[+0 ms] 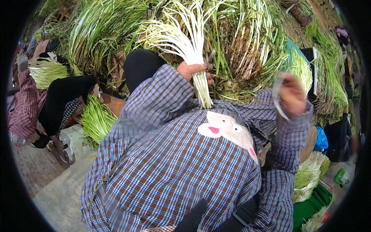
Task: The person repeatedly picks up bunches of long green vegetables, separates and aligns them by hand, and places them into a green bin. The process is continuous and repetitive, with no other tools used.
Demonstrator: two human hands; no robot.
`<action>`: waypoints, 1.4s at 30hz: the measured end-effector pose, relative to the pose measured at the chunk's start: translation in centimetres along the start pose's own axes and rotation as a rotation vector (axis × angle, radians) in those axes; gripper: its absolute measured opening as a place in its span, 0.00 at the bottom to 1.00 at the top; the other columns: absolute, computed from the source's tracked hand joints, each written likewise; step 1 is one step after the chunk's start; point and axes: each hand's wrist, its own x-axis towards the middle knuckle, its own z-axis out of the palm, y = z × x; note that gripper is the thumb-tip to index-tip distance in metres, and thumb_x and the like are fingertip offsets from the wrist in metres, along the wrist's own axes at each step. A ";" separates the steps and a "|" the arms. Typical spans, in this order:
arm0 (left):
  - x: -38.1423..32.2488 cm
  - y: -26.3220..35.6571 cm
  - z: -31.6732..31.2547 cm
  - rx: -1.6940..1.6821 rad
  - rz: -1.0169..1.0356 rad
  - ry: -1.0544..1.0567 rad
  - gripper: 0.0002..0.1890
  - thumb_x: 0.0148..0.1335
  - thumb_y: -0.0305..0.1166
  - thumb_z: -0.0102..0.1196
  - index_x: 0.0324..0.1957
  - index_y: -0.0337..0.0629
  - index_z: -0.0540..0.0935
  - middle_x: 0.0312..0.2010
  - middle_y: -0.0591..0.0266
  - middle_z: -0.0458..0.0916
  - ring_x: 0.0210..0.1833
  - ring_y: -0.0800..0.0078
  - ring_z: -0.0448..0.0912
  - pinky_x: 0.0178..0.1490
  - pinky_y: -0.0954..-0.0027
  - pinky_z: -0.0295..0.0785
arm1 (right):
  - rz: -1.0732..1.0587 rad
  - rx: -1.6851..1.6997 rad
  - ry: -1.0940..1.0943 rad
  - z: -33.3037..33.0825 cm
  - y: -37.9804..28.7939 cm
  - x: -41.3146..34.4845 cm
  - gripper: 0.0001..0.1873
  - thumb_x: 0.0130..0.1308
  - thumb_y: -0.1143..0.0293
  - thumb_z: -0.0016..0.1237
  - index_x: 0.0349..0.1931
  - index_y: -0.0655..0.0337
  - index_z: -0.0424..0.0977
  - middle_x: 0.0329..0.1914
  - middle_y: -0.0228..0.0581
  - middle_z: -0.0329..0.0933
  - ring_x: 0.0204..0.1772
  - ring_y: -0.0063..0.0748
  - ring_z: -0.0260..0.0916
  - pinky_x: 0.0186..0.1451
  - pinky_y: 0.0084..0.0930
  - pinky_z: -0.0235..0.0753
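Note:
My left hand grips a bunch of pale, chive-like stalks around its middle. The white to yellowish upper ends fan out above the fist, and the lower ends hang together near the front of my checked smock. Out to the right, my right hand is raised and blurred by motion. A thin, pale, curved strip runs along its fingers; whether it is a blade or a peeled leaf is unclear. Before me lies a heap of uncleaned stalks with brown, dirty bases.
A pile of cleaned stalks stands right, beside a green sheet and dark crate. Greener stalks sit at left near a person in a red checked sleeve. Bundled stalks and a blue bag lie lower right.

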 end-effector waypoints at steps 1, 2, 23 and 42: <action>0.0 0.6 0.3 0.016 0.036 -0.037 0.14 0.52 0.22 0.50 0.43 0.38 0.67 0.32 0.55 0.73 0.28 0.65 0.75 0.35 0.56 0.75 | 0.349 -0.502 -0.049 0.1 0.5 -0.8 0.20 0.57 0.80 0.39 0.52 0.62 0.63 0.36 0.42 0.70 0.30 0.24 0.68 0.31 0.17 0.71; -0.2 1.5 0.5 0.016 0.050 -0.090 0.15 0.51 0.22 0.51 0.43 0.38 0.68 0.32 0.56 0.74 0.27 0.67 0.75 0.36 0.56 0.75 | 0.228 -0.793 -0.135 0.8 1.5 -1.1 0.19 0.56 0.78 0.41 0.51 0.64 0.65 0.40 0.46 0.69 0.35 0.27 0.69 0.37 0.19 0.72; -7.6 19.8 2.0 -0.079 0.908 -0.626 0.14 0.52 0.21 0.46 0.44 0.39 0.67 0.30 0.63 0.74 0.08 0.82 0.59 0.08 0.81 0.60 | 0.295 -0.707 -0.055 4.2 4.9 8.3 0.12 0.59 0.63 0.45 0.36 0.63 0.70 0.31 0.42 0.73 0.33 0.30 0.70 0.39 0.25 0.72; -1.9 13.0 -2.0 -0.408 0.761 -0.550 0.13 0.62 0.31 0.41 0.47 0.36 0.69 0.29 0.67 0.68 0.17 0.79 0.65 0.20 0.74 0.61 | 0.054 -0.930 -0.579 12.0 5.1 10.1 0.12 0.61 0.67 0.39 0.35 0.66 0.73 0.30 0.47 0.72 0.30 0.36 0.70 0.30 0.27 0.76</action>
